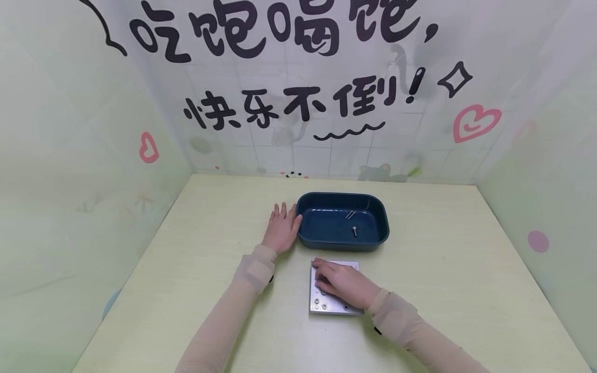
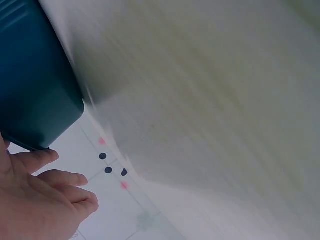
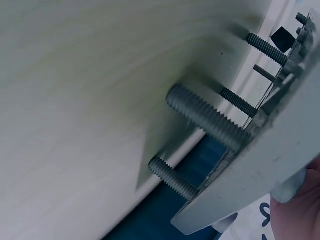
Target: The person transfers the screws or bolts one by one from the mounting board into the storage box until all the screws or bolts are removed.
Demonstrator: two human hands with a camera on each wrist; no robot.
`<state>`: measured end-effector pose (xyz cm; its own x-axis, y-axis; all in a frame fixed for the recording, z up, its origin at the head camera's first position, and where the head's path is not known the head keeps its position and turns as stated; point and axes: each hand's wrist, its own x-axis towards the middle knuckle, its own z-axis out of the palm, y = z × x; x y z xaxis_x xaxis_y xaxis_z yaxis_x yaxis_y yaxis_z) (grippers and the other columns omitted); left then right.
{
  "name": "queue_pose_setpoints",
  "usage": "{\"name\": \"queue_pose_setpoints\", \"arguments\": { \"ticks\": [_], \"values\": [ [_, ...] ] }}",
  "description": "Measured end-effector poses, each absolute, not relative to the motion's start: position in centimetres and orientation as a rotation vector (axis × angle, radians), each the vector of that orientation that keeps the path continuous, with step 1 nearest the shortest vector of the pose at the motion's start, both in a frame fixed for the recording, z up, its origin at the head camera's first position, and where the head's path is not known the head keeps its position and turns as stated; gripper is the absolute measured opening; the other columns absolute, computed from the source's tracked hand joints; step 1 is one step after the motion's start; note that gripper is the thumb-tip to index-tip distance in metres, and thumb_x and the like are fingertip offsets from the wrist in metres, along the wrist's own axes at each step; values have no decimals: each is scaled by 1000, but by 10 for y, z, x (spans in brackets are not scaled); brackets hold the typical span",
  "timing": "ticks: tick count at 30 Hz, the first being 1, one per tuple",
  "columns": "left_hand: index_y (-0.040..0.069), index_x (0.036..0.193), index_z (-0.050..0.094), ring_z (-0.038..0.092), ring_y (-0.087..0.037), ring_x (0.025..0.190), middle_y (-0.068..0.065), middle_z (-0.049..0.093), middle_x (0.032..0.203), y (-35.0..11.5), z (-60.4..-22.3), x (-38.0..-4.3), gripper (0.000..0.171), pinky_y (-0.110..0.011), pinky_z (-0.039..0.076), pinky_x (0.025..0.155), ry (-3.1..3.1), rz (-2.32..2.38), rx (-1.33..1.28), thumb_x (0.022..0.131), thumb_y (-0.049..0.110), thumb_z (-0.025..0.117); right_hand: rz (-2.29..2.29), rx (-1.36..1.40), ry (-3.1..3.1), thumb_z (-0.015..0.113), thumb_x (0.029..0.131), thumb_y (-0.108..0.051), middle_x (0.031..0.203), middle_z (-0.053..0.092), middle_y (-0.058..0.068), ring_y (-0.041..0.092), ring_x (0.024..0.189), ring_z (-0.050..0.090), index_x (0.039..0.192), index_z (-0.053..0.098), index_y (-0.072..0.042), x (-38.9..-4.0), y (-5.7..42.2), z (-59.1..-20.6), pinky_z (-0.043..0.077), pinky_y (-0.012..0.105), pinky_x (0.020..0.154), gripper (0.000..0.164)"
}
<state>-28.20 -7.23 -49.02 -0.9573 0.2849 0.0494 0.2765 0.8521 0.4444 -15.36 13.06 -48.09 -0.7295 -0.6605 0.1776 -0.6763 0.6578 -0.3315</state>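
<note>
My left hand [image 1: 281, 230] lies at the left side of the dark blue tray [image 1: 322, 230], fingers straight and the thumb side against its rim. The left wrist view shows these fingers below the tray's corner. My right hand [image 1: 347, 285] is over a square metal plate [image 1: 333, 305] in front of the tray. Its fingers are curled at a bolt in the plate's left part, mostly hidden from above. In the right wrist view, the threaded shank [image 3: 210, 120] of this bolt sticks out under the plate, its head by my fingers. Several other bolts also stick through.
Inside the tray lie two slim screws [image 1: 350, 214] and a thicker bolt [image 1: 354, 231]. Several bolt heads show along the plate's near edge. The pale wooden table [image 1: 448, 269] is bounded by printed curtains at the back and both sides.
</note>
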Motion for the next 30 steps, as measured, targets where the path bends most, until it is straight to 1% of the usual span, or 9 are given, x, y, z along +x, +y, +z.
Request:
{"name": "queue_pose_setpoints", "arguments": {
  "ticks": [2, 8, 14, 18, 21, 25, 30],
  "values": [
    [6, 154, 33, 11, -48, 149, -30, 21, 159, -72, -490, -282, 59, -51, 13, 123, 3004, 720, 457, 108, 42, 26, 574, 1150, -2820, 63, 98, -24, 137, 61, 9, 20, 123, 62, 104, 64, -12, -154, 130, -481, 52, 32, 98, 14],
    [6, 154, 33, 10, -48, 149, -30, 21, 159, -73, -490, -281, 60, -51, 12, 123, 3001, 729, 459, 108, 43, 25, 516, 1185, -2860, 64, 97, -24, 138, 60, 12, 22, 125, 60, 101, 66, -11, -154, 127, -473, 53, 33, 97, 13],
    [5, 154, 32, 11, -48, 149, -30, 21, 159, -73, -489, -281, 60, -52, 12, 123, 3002, 731, 460, 108, 42, 26, 322, 1232, -2874, 63, 98, -23, 139, 59, 13, 23, 125, 60, 100, 66, -11, -156, 123, -468, 54, 32, 94, 13],
    [6, 155, 32, 10, -48, 149, -30, 20, 159, -74, -489, -282, 60, -51, 12, 123, 2999, 725, 455, 108, 42, 25, 182, 1253, -2836, 61, 98, -21, 137, 60, 14, 21, 122, 62, 103, 66, -8, -156, 121, -467, 56, 30, 89, 15],
    [6, 155, 31, 9, -47, 150, -29, 20, 159, -74, -490, -283, 59, -51, 11, 123, 2999, 717, 453, 108, 42, 25, 110, 1254, -2799, 61, 98, -20, 136, 61, 14, 21, 120, 64, 108, 66, -4, -155, 120, -466, 57, 29, 85, 20],
    [7, 155, 31, 9, -47, 150, -29, 20, 159, -73, -490, -283, 59, -51, 11, 123, 3001, 709, 448, 108, 42, 26, 47, 1254, -2755, 59, 99, -20, 134, 62, 15, 20, 119, 65, 115, 65, -1, -154, 120, -466, 58, 28, 83, 25],
    [5, 154, 33, 10, -47, 149, -30, 21, 159, -72, -490, -282, 59, -52, 12, 123, 3008, 721, 457, 108, 42, 27, 21, 1262, -2710, 61, 98, -19, 132, 62, 16, 20, 116, 66, 116, 64, 1, -154, 121, -468, 58, 28, 80, 27]
  ]
}}
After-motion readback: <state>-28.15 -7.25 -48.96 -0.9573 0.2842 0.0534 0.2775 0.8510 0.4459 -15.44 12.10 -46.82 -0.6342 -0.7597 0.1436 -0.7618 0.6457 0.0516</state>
